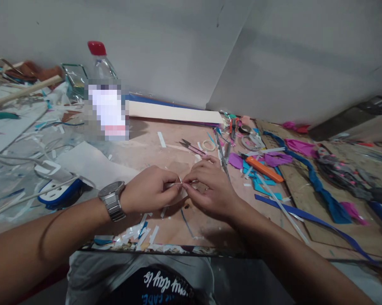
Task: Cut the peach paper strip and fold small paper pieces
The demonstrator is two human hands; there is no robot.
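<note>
My left hand (149, 188), with a metal watch (111, 199) on its wrist, is closed with thumb and forefinger pinching a thin white strip (180, 182). Fingertip to fingertip with it, my right hand (211, 186) pinches the same small piece. Most of the strip is hidden by the fingers, and I cannot tell its material. Just beyond my right hand lies a small tool with dark pointed blades (188, 145), beside a roll of pale tape (208, 145). White paper (89, 163) lies beyond my left wrist.
A clear bottle with a red cap (96, 48) stands at the back left. A blue and white power socket (59, 191) with cables is at left. An orange utility knife (264, 168), cyan scraps (261, 186) and a blue ribbon (318, 228) lie at right. Paper bits litter the front edge.
</note>
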